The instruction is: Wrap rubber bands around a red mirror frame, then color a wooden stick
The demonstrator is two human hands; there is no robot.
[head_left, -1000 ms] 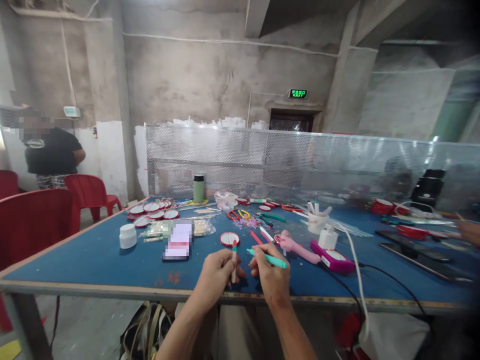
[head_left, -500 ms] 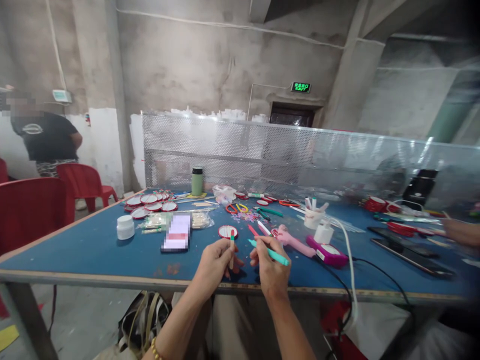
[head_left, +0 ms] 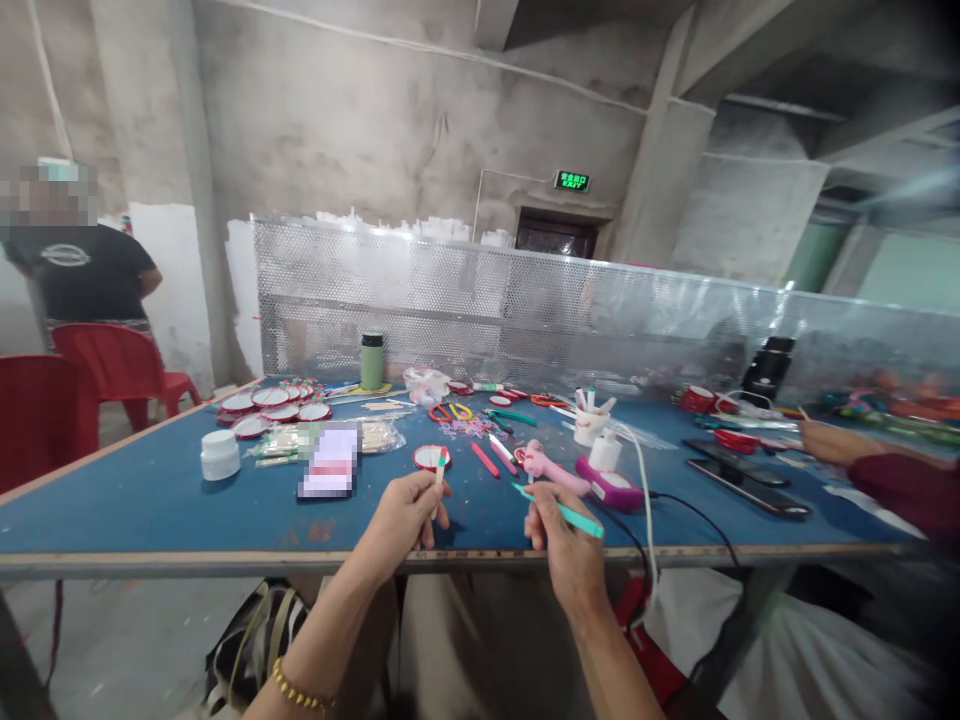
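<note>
My left hand [head_left: 405,518] is closed around a thin wooden stick [head_left: 438,478] with red and green paint at its top end, held upright over the near edge of the blue table [head_left: 150,500]. A teal marker pen [head_left: 559,509] is gripped in my right hand [head_left: 566,545], its tip pointing left toward the stick. The two hands are a short way apart. Just beyond the stick lies a round red-rimmed disc [head_left: 429,457].
A pink glue gun [head_left: 544,467], magenta device [head_left: 607,490] with white cable, cup of pens [head_left: 589,424], scissors [head_left: 448,411], several red-rimmed discs [head_left: 266,408], white jar [head_left: 220,454], green flask [head_left: 372,360]. Another person's arm [head_left: 877,465] rests at right. Someone stands by red chairs [head_left: 112,365] at left. A perforated metal screen [head_left: 525,310] stands behind.
The view has swung right and the table contents shifted left. My hands have drawn slightly apart, the right one moving right with the marker. The other person's arm now shows more.
</note>
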